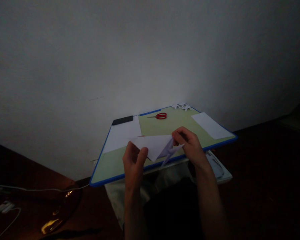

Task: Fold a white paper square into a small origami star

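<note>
A folded sheet of white paper (pixel 152 143) is held up over the front edge of a board with a blue rim (pixel 110 180). My left hand (pixel 134 158) pinches the paper's left end, thumb on the near side. At its right end, the fingers of my right hand (pixel 187 141) are closed on a corner, and a pointed flap (pixel 170 154) hangs below them. Beyond the hands lie red-handled scissors (pixel 161 116) on the pale green surface, blades to the left.
A dark flat object (pixel 122 120) rests on a white sheet (pixel 120 135) at the left. White paper cut-outs (pixel 182 106) are piled at the far corner, with another white sheet (pixel 212 125) at the right. A wall (pixel 150 66) stands behind; a cable (pixel 40 190) runs at lower left.
</note>
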Available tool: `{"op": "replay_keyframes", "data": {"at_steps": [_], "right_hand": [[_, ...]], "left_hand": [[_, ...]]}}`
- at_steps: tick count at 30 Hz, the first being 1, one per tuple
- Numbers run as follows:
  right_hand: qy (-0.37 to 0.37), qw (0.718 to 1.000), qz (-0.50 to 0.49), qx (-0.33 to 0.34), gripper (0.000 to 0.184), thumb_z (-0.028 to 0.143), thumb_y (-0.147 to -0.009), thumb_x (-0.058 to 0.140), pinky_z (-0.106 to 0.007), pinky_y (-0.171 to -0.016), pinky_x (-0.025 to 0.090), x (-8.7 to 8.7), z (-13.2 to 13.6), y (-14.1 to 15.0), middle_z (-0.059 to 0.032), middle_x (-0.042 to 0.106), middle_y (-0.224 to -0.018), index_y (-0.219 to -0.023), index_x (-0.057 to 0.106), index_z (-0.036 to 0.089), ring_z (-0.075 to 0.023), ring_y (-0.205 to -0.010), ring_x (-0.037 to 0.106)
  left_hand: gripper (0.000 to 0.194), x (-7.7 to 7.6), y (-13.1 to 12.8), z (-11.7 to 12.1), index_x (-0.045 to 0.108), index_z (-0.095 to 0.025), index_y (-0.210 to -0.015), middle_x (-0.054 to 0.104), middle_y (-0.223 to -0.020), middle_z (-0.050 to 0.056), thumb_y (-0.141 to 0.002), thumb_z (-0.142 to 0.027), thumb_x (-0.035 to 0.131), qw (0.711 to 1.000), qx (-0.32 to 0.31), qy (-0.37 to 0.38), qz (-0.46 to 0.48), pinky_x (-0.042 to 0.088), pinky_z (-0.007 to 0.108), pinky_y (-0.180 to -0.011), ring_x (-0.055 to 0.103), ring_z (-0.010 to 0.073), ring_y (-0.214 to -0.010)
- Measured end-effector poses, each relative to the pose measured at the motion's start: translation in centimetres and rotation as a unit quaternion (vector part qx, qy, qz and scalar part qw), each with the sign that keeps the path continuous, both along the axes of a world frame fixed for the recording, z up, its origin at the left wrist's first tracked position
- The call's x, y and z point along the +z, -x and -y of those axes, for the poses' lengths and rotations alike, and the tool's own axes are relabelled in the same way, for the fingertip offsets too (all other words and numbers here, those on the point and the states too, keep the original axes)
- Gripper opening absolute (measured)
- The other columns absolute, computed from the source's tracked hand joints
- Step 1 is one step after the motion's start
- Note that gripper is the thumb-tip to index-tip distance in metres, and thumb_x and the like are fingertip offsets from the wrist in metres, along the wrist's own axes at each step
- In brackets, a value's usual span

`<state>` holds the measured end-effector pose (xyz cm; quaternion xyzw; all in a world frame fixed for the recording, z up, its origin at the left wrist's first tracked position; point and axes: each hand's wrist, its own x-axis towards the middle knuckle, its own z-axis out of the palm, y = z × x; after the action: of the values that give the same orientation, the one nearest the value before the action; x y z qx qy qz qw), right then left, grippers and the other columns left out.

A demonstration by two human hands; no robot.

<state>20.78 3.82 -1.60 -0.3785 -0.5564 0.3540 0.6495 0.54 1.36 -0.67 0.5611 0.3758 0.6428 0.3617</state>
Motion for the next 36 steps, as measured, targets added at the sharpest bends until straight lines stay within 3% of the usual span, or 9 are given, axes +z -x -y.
{"op": "replay_keyframes", "data": {"at_steps": [8,11,13,15,17,21,25,32,36], "right_hand": [[-0.005,1.000,0.000,-0.022,0.039,0.057,-0.094,0.071,-0.028,-0.062,0.047,-0.2,0.0,0.0,0.0022,0.060,-0.066,-0.078,0.063,0.022,-0.0157,-0.063,0.057],[-0.027,0.999,0.012,0.014,0.045,0.065,-0.099,0.059,-0.031,-0.074,0.052,-0.8,-0.1,-0.5,-0.0038,0.070,-0.086,-0.097,0.073,0.022,-0.0195,-0.080,0.064],[-0.044,0.996,0.004,0.079,0.064,0.076,-0.096,0.054,-0.034,-0.081,0.054,-1.2,0.0,-0.9,-0.0090,0.072,-0.108,-0.129,0.069,0.024,-0.0234,-0.097,0.066],[-0.059,0.987,-0.009,0.148,0.097,0.083,-0.079,0.070,-0.036,-0.083,0.055,-1.4,0.1,-1.2,-0.0109,0.069,-0.121,-0.156,0.048,0.028,-0.0262,-0.104,0.067],[-0.058,0.983,-0.014,0.176,0.119,0.072,-0.067,0.089,-0.035,-0.083,0.056,-1.3,0.3,-1.1,-0.0087,0.068,-0.119,-0.164,0.033,0.032,-0.0254,-0.102,0.068],[-0.023,0.990,-0.023,0.134,0.079,0.044,-0.078,0.092,-0.031,-0.079,0.056,-0.7,0.6,-0.6,-0.0023,0.069,-0.100,-0.148,0.057,0.030,-0.0189,-0.087,0.067],[-0.012,0.996,-0.022,0.084,0.034,0.046,-0.080,0.088,-0.032,-0.075,0.057,-0.3,0.5,-0.1,-0.0034,0.073,-0.091,-0.100,0.076,0.022,-0.0195,-0.082,0.067],[-0.023,0.999,-0.021,0.017,0.031,0.048,-0.083,0.083,-0.026,-0.059,0.048,0.3,0.5,0.3,0.0012,0.063,-0.071,-0.077,0.068,0.021,-0.0149,-0.064,0.057],[-0.019,0.999,-0.028,0.001,0.030,0.043,-0.084,0.082,-0.024,-0.055,0.043,0.6,0.6,0.6,0.0039,0.055,-0.065,-0.073,0.065,0.021,-0.0121,-0.059,0.051]], "left_hand": [[0.026,0.7,-0.7,0.1,0.071,-0.017,-0.087,0.073,-0.074,0.001,-0.083,-0.038,0.086,0.999,-0.013,0.027,-0.033,0.058,0.024,-0.057,0.067,0.0142,-0.059],[0.026,0.5,-0.6,-0.1,0.071,-0.017,-0.085,0.072,-0.068,0.000,-0.084,-0.039,0.085,0.999,0.009,0.024,-0.030,0.057,0.024,-0.060,0.070,0.0156,-0.060],[0.027,0.4,-0.5,-0.2,0.070,-0.017,-0.084,0.072,-0.068,0.000,-0.085,-0.041,0.084,0.999,0.023,0.022,-0.024,0.057,0.024,-0.061,0.070,0.0156,-0.060],[0.028,0.4,-0.4,-0.3,0.071,-0.017,-0.085,0.069,-0.067,-0.002,-0.087,-0.043,0.082,0.999,0.027,0.023,-0.021,0.056,0.024,-0.060,0.068,0.0143,-0.058],[0.030,0.4,-0.4,-0.4,0.069,-0.018,-0.083,0.064,-0.064,-0.004,-0.088,-0.045,0.081,0.999,0.021,0.026,-0.023,0.056,0.023,-0.058,0.064,0.0127,-0.055],[0.036,0.3,-0.4,-0.3,0.061,-0.019,-0.075,0.060,-0.065,-0.004,-0.093,-0.046,0.075,0.999,-0.006,0.018,-0.026,0.056,0.022,-0.058,0.063,0.0121,-0.059],[0.034,0.1,-0.6,-0.3,0.062,-0.019,-0.079,0.061,-0.071,-0.002,-0.097,-0.047,0.070,0.999,-0.034,0.008,-0.021,0.058,0.024,-0.057,0.062,0.0127,-0.061],[0.024,0.8,-0.9,0.0,0.071,-0.018,-0.093,0.065,-0.070,-0.002,-0.097,-0.042,0.071,0.998,-0.045,-0.003,-0.036,0.059,0.024,-0.058,0.065,0.0125,-0.060],[0.028,0.9,-1.1,0.1,0.070,-0.019,-0.102,0.077,-0.089,0.003,-0.085,-0.035,0.085,0.996,-0.081,0.007,-0.028,0.062,0.024,-0.062,0.073,0.0161,-0.074]]}}
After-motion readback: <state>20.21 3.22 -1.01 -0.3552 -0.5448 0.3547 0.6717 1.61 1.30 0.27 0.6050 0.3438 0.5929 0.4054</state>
